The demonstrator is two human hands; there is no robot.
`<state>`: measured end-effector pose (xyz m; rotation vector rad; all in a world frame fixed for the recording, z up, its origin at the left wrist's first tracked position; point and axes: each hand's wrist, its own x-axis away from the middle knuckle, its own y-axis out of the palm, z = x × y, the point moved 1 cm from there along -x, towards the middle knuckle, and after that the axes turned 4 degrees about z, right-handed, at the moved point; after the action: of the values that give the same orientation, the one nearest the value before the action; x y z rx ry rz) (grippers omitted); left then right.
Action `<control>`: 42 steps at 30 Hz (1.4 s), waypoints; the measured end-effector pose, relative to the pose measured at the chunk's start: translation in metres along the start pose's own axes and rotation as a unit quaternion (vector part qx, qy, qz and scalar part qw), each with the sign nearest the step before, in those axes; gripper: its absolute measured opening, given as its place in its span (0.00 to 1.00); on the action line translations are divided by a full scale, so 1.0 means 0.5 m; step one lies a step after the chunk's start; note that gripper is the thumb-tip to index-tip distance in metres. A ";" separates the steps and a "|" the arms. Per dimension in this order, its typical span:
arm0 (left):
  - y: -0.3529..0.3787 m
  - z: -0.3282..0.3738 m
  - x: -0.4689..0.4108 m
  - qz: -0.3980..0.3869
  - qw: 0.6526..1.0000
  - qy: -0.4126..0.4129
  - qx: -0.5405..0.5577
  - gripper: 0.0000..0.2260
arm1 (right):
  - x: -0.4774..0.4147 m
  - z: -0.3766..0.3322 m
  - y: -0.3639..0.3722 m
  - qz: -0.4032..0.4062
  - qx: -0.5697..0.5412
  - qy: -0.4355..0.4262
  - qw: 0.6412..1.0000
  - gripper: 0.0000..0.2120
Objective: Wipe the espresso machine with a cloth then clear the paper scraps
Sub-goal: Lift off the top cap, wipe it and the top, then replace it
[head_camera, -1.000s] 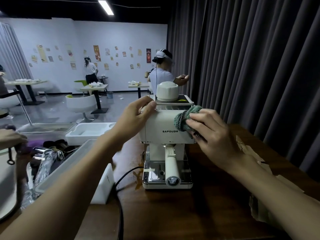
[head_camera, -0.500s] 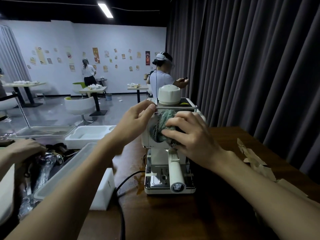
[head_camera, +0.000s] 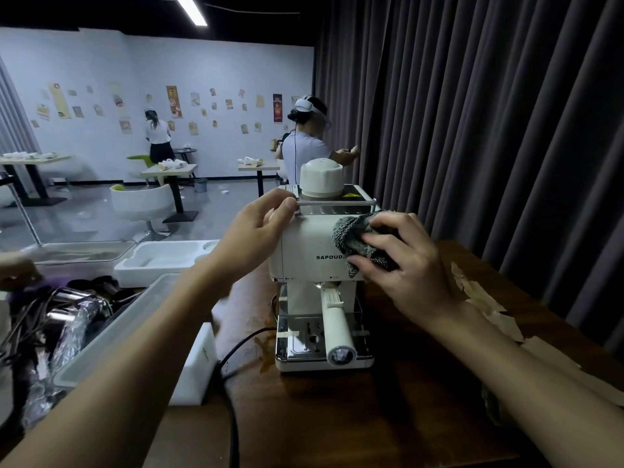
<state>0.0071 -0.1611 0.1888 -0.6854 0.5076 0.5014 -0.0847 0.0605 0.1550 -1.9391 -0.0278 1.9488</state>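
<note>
A cream espresso machine (head_camera: 309, 251) with a white lid and a portafilter handle pointing at me stands on the dark wooden table (head_camera: 337, 417). My left hand (head_camera: 256, 231) grips its upper left corner by the metal rail. My right hand (head_camera: 401, 261) presses a grey-green knitted cloth (head_camera: 351, 231) against the right part of the machine's front panel, covering the end of the brand lettering. Torn brown paper scraps (head_camera: 486, 305) lie on the table to the right, partly hidden behind my right forearm.
A black power cord (head_camera: 233, 383) runs from the machine toward me. A white foam block (head_camera: 199, 363), a clear plastic bin (head_camera: 111, 329) and a white foam tray (head_camera: 169, 258) sit at left. Dark curtains hang at right. Two people stand among tables far behind.
My right hand slid the cloth across the front panel to the left, then back to the right side. My left hand kept its hold on the machine's top left corner.
</note>
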 end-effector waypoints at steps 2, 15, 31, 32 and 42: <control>0.001 -0.002 0.000 0.003 1.000 -0.001 -0.007 0.09 | -0.001 -0.007 0.007 0.018 0.005 0.002 1.000 0.13; -0.001 0.018 0.012 0.012 0.998 -0.018 0.051 0.14 | -0.035 -0.070 0.070 -0.115 -0.077 -0.069 0.988 0.09; 0.010 -0.018 -0.008 -0.013 1.000 0.007 0.014 0.11 | 0.007 -0.061 0.026 -0.126 -0.041 0.019 0.991 0.10; 0.011 -0.018 -0.009 -0.011 1.000 0.006 0.019 0.11 | -0.001 -0.073 0.039 -0.146 -0.047 0.007 0.988 0.09; 0.014 -0.018 -0.009 -0.002 1.000 0.009 0.019 0.08 | 0.003 -0.055 0.022 -0.179 -0.041 0.005 0.983 0.11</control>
<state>-0.0027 -0.1638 0.1824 -0.6545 0.5324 0.4808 -0.0607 0.0436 0.1490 -1.8412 -0.4298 1.7220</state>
